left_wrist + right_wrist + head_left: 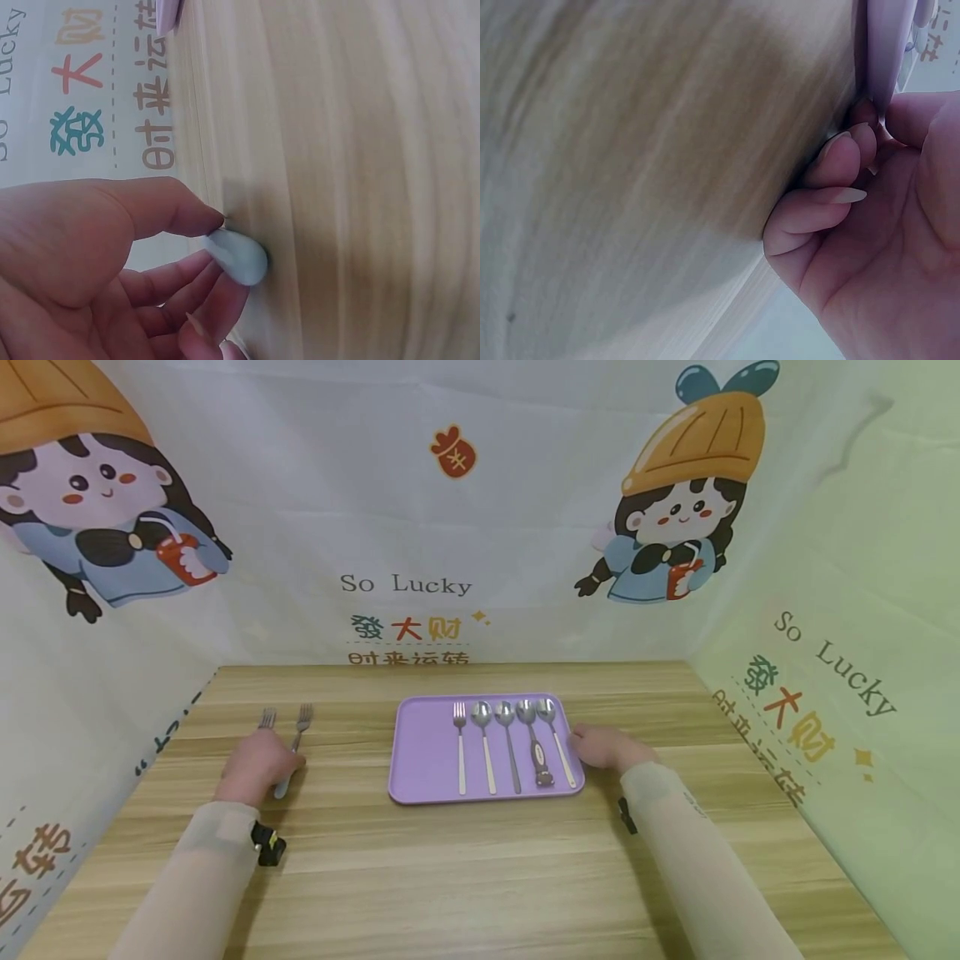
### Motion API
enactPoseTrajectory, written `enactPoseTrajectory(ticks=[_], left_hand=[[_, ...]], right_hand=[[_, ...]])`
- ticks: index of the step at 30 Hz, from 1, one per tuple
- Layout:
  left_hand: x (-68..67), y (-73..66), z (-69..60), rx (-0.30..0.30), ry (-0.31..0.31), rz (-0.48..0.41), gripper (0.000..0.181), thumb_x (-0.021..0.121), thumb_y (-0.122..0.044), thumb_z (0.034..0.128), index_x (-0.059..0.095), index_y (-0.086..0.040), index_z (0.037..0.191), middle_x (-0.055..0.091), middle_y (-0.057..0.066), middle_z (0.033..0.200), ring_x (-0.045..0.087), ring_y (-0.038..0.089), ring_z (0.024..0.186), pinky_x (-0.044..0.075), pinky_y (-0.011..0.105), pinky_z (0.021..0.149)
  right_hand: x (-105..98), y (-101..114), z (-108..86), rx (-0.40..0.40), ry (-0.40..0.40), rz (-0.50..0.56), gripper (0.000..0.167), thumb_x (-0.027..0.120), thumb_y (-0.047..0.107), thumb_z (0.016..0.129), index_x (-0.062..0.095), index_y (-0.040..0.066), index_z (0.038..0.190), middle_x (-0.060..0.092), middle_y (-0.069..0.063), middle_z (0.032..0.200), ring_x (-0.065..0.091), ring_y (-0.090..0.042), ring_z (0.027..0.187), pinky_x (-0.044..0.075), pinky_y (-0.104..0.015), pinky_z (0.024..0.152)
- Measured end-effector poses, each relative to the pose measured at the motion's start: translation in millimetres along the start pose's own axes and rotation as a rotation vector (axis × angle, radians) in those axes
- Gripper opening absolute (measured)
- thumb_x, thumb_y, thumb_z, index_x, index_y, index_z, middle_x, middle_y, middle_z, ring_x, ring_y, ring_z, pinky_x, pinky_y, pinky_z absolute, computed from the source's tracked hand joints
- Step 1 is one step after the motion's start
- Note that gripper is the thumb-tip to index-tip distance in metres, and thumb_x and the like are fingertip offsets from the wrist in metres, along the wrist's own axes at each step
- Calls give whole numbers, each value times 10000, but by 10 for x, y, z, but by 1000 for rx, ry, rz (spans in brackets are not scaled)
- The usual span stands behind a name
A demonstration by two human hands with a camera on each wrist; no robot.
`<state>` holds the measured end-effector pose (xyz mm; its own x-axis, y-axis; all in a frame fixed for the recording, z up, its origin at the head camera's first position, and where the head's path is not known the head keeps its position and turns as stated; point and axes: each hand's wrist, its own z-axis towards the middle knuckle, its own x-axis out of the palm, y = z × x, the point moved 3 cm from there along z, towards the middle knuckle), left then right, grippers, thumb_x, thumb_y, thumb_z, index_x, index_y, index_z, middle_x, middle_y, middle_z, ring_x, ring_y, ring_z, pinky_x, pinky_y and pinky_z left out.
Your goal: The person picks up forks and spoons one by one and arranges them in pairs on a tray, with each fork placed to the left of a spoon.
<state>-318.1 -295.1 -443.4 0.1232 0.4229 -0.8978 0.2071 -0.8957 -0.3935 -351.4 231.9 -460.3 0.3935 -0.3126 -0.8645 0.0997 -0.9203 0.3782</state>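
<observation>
My left hand [258,767] is at the left of the table, pinching the pale rounded handle end [238,257] of a fork [303,718] between thumb and fingers. Another fork [267,718] lies just left of it, its handle hidden behind the hand. On the purple tray [423,752] a fork [461,747] and several spoons [482,714] lie side by side, one with a bear-shaped handle end [543,775]. My right hand [609,747] pinches the tray's right edge [889,45], fingers curled low against the tabletop.
The wood-grain table [420,877] ends at a printed cloth backdrop [525,543] behind and at both sides. Bare tray surface lies left of the tray's fork. A small black device [267,843] is strapped to the left wrist.
</observation>
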Motion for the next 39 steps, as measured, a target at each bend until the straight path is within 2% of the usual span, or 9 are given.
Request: enactPoseTrajectory(ticks=[9,15,21,27,33,36,39], left_hand=[[8,6,-1,-7,8,11,373,688,-306,997,642,4,796,635,176,797,591,288,698,493,366,593],[29,-13,17,1,14,27,392,662,-321,1014,626,-20,765,630,171,793,576,267,679,473,347,579],[30,-78,4,36,-4,24,370,656,-309,1017,626,-36,769,653,157,794,590,280,699,491,368,611],[25,-187,5,96,-25,24,347,663,-321,1012,657,-25,832,697,163,851,618,303,760,556,456,717],[39,-348,-34,121,-7,-37,333,668,-335,1013,609,-73,817,595,53,759,541,228,702,459,358,620],[48,-445,-57,140,-20,-44,345,676,-338,1006,570,-106,774,540,15,713,513,207,671,420,333,592],[72,-546,-75,151,-37,-48,331,690,-331,999,573,-104,790,550,20,723,526,209,679,423,329,597]], right_hand=[[3,3,7,-4,-4,-12,651,269,367,1169,370,-36,1670,405,-300,1710,368,-521,1603,294,-637,1341],[1,13,2,7,-1,-7,656,266,379,1171,358,-22,1682,388,-283,1726,349,-511,1617,276,-632,1349],[9,3,2,9,1,4,661,257,392,1171,349,-5,1692,381,-278,1731,345,-510,1620,268,-639,1351],[1,9,-10,3,0,-6,650,259,379,1171,371,-11,1679,404,-290,1714,366,-518,1606,291,-647,1339],[-9,25,-27,9,3,-12,641,268,371,1172,382,-13,1672,416,-293,1707,374,-520,1600,304,-652,1332],[-4,25,-28,17,4,-8,643,268,379,1174,370,-1,1682,406,-285,1715,365,-516,1607,289,-651,1338],[1,17,-22,22,3,-2,641,268,379,1172,378,3,1679,410,-287,1712,368,-517,1605,293,-653,1336]])
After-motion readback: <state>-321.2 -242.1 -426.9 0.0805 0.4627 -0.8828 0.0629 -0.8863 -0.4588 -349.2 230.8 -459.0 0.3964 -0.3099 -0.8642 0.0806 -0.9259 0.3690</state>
